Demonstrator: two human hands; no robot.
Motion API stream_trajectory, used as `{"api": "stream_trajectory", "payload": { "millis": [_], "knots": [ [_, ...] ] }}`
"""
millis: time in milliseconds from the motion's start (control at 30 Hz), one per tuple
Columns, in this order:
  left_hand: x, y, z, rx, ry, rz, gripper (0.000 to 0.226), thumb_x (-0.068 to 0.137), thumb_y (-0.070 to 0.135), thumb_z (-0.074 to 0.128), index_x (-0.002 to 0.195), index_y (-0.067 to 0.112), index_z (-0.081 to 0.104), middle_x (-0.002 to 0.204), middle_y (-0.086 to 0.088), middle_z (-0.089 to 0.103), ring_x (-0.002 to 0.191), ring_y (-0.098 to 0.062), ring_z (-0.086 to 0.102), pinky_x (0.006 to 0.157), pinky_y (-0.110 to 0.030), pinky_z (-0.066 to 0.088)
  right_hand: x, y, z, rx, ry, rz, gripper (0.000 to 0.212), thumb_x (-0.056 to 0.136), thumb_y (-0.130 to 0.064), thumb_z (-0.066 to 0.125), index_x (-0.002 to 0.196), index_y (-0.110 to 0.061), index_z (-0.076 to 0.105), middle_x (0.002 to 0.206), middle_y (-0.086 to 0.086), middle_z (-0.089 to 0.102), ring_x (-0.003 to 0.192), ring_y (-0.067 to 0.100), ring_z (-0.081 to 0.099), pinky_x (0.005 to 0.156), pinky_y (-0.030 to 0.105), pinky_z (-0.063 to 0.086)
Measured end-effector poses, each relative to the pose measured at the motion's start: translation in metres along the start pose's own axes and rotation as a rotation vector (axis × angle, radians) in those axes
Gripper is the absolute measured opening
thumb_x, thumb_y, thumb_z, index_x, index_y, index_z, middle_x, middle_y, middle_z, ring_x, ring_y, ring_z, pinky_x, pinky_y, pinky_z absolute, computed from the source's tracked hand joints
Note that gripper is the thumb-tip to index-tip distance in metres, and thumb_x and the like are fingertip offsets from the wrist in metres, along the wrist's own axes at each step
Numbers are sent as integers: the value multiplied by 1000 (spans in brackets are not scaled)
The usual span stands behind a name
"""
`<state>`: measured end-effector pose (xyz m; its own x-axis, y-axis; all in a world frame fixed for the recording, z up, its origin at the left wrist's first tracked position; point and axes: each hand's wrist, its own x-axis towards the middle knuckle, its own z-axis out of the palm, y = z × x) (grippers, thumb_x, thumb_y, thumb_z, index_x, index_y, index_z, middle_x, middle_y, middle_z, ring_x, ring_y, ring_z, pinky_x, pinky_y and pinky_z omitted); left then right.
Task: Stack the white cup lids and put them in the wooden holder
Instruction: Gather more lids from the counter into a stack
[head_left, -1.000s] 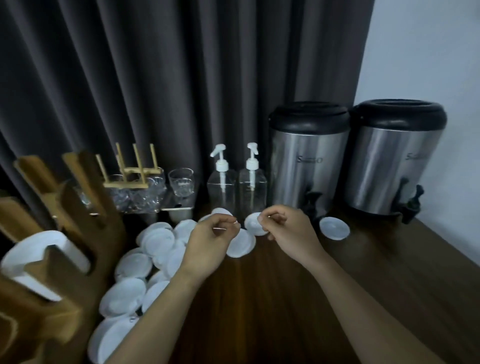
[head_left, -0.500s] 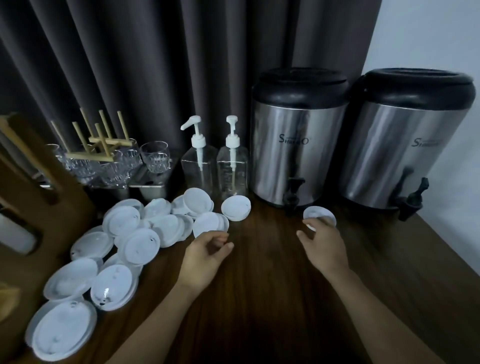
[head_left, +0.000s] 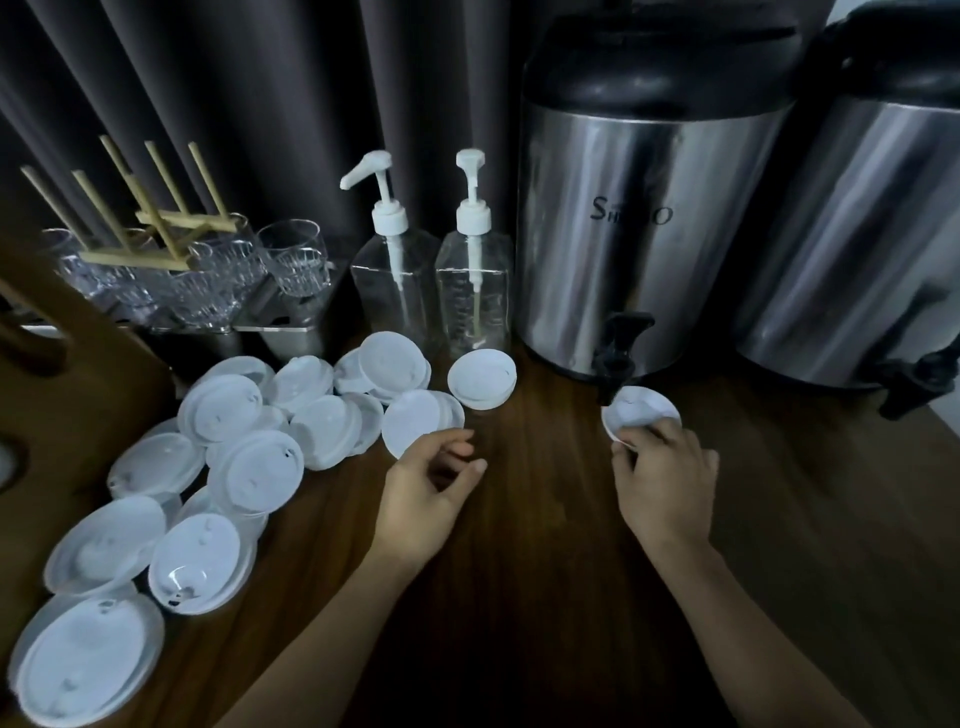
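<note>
Two steel urns stand at the back of the dark table (head_left: 519, 597): the lettered urn (head_left: 634, 208) with its black tap (head_left: 618, 353), and a second urn (head_left: 857, 234) to its right. Just left of the lettered urn are two clear pump bottles (head_left: 395, 291), side by side, and further left a cluster of drinking glasses (head_left: 296, 254), too overlapped to count, around a peg rack (head_left: 156, 228). About fourteen white lids (head_left: 254, 467) lie in a loose overlapping heap well to the left of the lettered urn, running toward the near edge; some hide others, so the count is not exact. One more lid (head_left: 482, 376) lies alone in front of the bottles, and another single lid (head_left: 641, 410) sits directly below the urn's tap. The wooden holder (head_left: 104, 374) shows only partly at the far left, beyond the heap. The right hand (head_left: 665, 483) has its fingers curled over the near rim of the lid under the tap, gripping it. The left hand (head_left: 426, 493) is loosely half-curled and holds nothing, its fingertips at the edge of the nearest heap lid (head_left: 415, 423); whether they touch cannot be told.
</note>
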<state>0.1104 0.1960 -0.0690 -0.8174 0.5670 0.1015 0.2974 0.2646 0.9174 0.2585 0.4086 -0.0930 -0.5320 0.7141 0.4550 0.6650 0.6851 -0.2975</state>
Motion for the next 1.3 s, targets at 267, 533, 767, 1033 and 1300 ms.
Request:
{"api": "stream_trajectory", "payload": {
  "millis": [267,533,767,1033,1300],
  "knots": [
    [-4,-3,-2,-39,20,-25,32,95,23,77,126,26,70,107,14,74,92,-5,72,83,-20,57,-30,-53,0,239,-40,-308,12,83,-15,83,94,-19,82,94,-2,68,85,24,65,75,40,48],
    [-2,-4,-8,-113,34,-33,35,95,36,75,128,24,69,109,9,80,103,-10,76,93,-44,63,-31,-76,5,510,-29,-603,13,90,-16,79,102,-17,81,89,-4,64,81,14,55,68,28,51],
    [-1,-7,-16,-229,103,-24,21,93,11,78,114,17,77,105,9,80,101,-10,76,86,-25,59,-21,-87,7,776,-53,-321,30,88,-35,75,110,-14,73,108,-4,55,83,-6,53,69,14,45],
    [-7,-2,-13,-262,110,43,22,94,18,77,116,14,77,102,2,81,100,-15,77,89,-34,62,-8,-86,12,945,-345,27,17,95,-21,74,110,-30,74,97,-16,74,88,6,72,71,24,60],
    [11,-16,-23,301,332,204,45,87,24,84,129,29,70,132,13,54,130,-7,49,103,-8,37,1,-71,15,1026,-293,263,11,95,-19,73,104,-23,77,90,-11,75,84,11,72,65,19,51]
  ]
}}
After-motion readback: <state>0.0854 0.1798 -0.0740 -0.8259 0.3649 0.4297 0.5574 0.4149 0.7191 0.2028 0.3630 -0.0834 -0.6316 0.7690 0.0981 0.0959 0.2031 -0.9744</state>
